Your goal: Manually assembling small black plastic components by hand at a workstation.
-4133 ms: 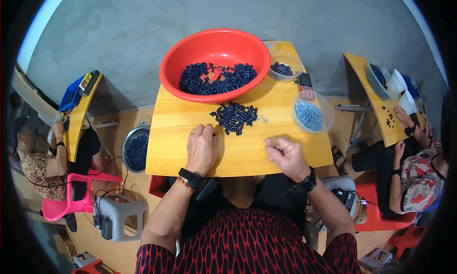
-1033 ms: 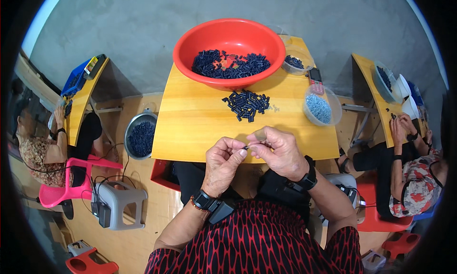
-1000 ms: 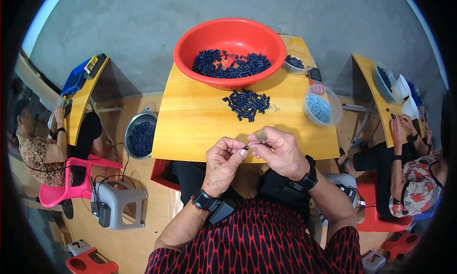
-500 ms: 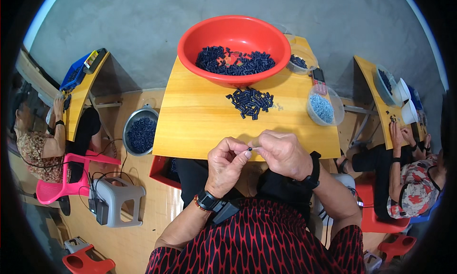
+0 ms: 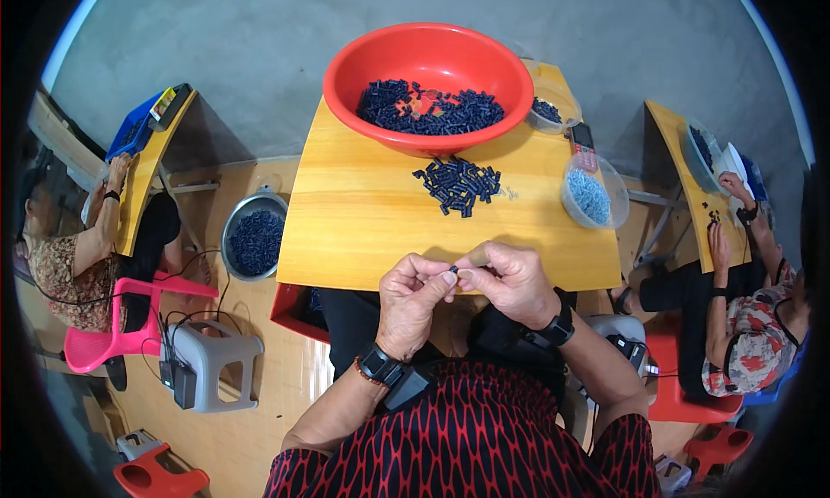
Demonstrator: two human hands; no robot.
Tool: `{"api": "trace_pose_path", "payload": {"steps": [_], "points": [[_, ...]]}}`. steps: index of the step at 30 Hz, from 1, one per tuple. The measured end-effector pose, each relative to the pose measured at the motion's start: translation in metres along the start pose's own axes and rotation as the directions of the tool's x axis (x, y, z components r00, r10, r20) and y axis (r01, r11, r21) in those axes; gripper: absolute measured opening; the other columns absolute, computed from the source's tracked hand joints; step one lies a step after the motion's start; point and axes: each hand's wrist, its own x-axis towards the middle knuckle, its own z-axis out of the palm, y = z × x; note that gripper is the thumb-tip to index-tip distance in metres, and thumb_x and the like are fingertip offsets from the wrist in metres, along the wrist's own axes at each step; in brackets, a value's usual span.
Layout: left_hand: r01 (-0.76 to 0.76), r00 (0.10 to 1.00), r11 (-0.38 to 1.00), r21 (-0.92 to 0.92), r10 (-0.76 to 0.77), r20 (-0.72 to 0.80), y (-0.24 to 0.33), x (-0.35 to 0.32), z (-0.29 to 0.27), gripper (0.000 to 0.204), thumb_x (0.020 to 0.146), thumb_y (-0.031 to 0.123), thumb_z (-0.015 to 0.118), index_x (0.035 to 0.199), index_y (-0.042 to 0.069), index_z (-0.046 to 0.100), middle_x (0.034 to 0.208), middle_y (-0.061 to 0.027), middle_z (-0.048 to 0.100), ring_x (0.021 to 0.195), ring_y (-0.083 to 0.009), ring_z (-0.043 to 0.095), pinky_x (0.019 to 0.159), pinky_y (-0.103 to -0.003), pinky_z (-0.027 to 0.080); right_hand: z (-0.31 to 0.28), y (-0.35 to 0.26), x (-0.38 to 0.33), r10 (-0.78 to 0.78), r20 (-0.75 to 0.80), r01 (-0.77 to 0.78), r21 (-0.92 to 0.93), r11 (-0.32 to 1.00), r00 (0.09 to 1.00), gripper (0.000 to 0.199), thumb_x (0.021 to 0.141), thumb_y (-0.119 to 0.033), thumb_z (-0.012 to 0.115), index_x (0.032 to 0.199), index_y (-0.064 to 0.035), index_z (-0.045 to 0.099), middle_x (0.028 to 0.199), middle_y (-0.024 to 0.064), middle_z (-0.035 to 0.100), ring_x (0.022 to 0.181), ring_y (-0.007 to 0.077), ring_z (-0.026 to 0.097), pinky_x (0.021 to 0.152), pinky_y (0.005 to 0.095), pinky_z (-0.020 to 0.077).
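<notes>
My left hand (image 5: pixel 411 297) pinches a small dark blue tube-like piece (image 5: pixel 454 270) between thumb and forefinger, just off the table's near edge. My right hand (image 5: pixel 512 284) meets it there, thumb and forefinger pressed together beside the piece; whatever lies between those fingertips is too small to make out. Ahead of both hands, a loose pile of similar dark pieces (image 5: pixel 458 187) lies on the yellow wooden table (image 5: pixel 346 230). A few tiny pale bits (image 5: pixel 512 194) are scattered at the pile's right side.
Behind the pile stands a red basin (image 5: pixel 341 96), partly filled with dark pieces. On the right are a clear tub (image 5: pixel 619 200) of light blue bits, another tub (image 5: pixel 566 122) and a phone (image 5: pixel 582 137). A metal bowl (image 5: pixel 229 247) stands left. Co-workers sit at both side tables.
My right hand has turned and lowered its fingers against the piece. My left hand keeps its pinch. At the right table, a co-worker's hand has reached toward the containers.
</notes>
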Motion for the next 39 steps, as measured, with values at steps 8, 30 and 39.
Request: {"api": "trace_pose_path", "payload": {"steps": [8,30,39], "points": [[-0.007,0.998,1.0,-0.016,0.006,-0.056,-0.003,0.001,-0.003,0.008,0.092,-0.002,0.067,0.094,0.002,0.06,0.087,-0.0101,0.068,0.07,-0.0151,0.065,0.066,-0.029,0.056,0.01,0.001,0.007,-0.228,0.02,0.228,-0.153,0.962,0.973,0.01,0.087,0.002,0.068,0.096,0.0038,0.07,0.086,0.0124,0.067,0.079,0.021,0.067,0.071,0.0305,0.0526],[-0.18,0.923,0.961,0.211,0.239,-0.3,0.025,0.024,-0.029,0.01,0.093,-0.001,0.065,0.103,0.0,0.062,0.085,-0.0025,0.062,0.072,-0.009,0.059,0.067,-0.027,0.055,0.025,0.027,0.161,-0.138,0.132,0.172,-0.925,0.34,0.982,0.014,0.085,-0.012,0.056,0.08,-0.0016,0.064,0.072,0.0215,0.067,0.071,0.0396,0.068,0.065,0.0511,0.0538],[-0.156,0.928,0.959,0.237,0.225,-0.298,0.026,0.027,-0.03,0.01,0.093,-0.001,0.064,0.103,-0.001,0.062,0.085,-0.0027,0.062,0.071,-0.0078,0.058,0.065,-0.025,0.054,0.015,0.035,0.153,-0.183,0.234,0.288,-0.878,0.382,0.955,0.017,0.085,-0.016,0.057,0.076,-0.0032,0.064,0.077,0.0195,0.066,0.07,0.0392,0.067,0.064,0.0503,0.053]]}}
